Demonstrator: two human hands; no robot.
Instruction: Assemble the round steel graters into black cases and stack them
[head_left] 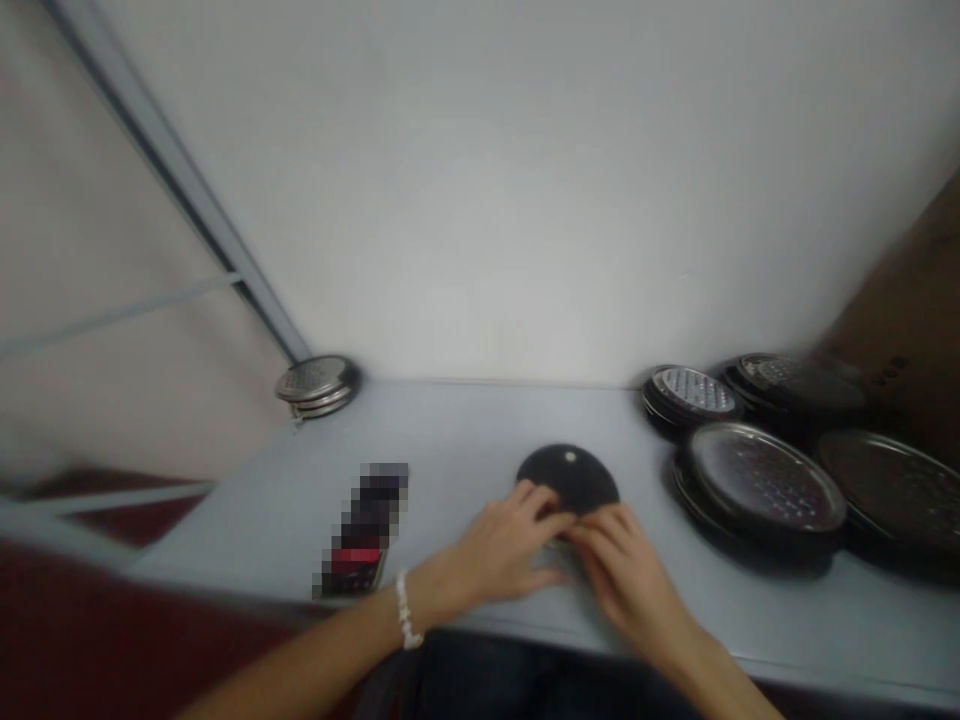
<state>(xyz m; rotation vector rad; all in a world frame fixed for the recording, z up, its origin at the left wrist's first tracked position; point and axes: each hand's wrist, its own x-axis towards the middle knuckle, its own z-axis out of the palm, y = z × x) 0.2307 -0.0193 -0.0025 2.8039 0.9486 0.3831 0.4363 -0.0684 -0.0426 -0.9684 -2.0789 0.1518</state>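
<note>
Head view: 2 hands [506,540] [630,565] in grip on black disc [566,477]; brown box [911,290] at right, contents hidden

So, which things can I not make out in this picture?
All in the head view:
Near edge of the black disc: partly hidden by the fingers of the left hand and right hand.
Dark object beside the left forearm: masked by pixel blocks.
Rightmost disc: cut off by the right edge.
Marks on the brown box: blurred.
</note>
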